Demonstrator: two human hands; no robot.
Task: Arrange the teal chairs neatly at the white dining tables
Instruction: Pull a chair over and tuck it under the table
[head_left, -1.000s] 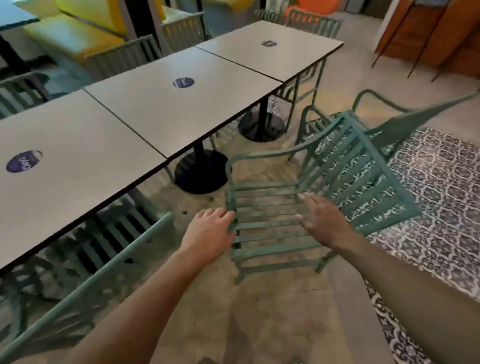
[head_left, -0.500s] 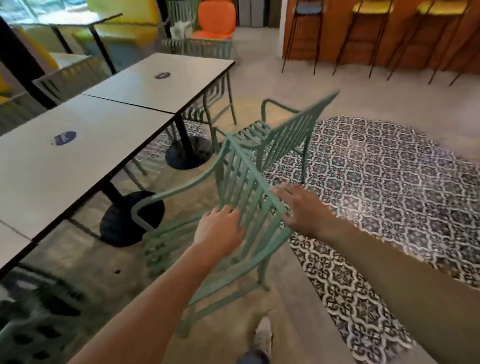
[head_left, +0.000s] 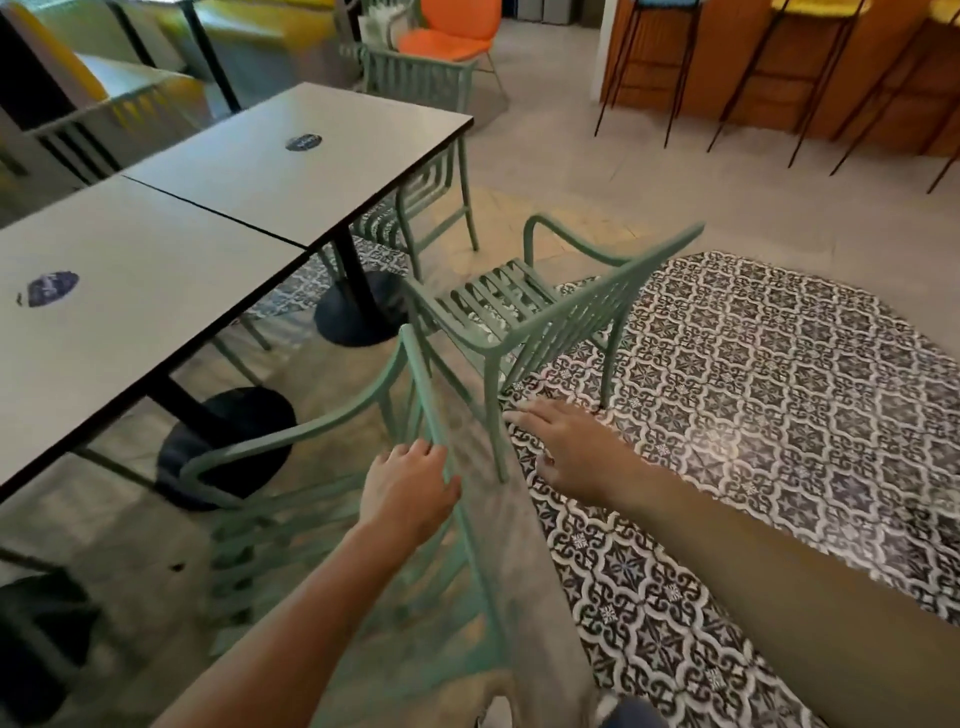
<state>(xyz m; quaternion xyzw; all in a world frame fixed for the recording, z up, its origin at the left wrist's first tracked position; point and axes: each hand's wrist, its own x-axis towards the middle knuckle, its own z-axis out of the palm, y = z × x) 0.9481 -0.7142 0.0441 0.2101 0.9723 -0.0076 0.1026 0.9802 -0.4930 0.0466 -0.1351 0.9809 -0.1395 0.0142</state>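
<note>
The nearest teal chair (head_left: 311, 432) stands in front of me, blurred, its seat facing the near white table (head_left: 130, 312). My left hand (head_left: 410, 488) is closed over the top rail of its backrest. To the right of that rail, my right hand (head_left: 566, 441) hovers with fingers spread and holds nothing. A second teal chair (head_left: 498, 306) stands apart from the tables at the edge of the patterned tiles, angled toward the far white table (head_left: 311, 176). A third teal chair (head_left: 431, 208) is tucked under that table's right side. Another (head_left: 415, 78) stands at its far end.
Black round table bases (head_left: 228, 447) sit on the floor under the tables. Patterned tiles (head_left: 779, 389) cover the floor to the right. Bar stools (head_left: 831, 78) with thin black legs line a wooden counter at the back right. An orange chair (head_left: 447, 31) and yellow benches (head_left: 156, 88) stand behind.
The near chair has moved left toward the table and its back now stands nearer upright. My right hand has come off the backrest; my left hand keeps its hold.
</note>
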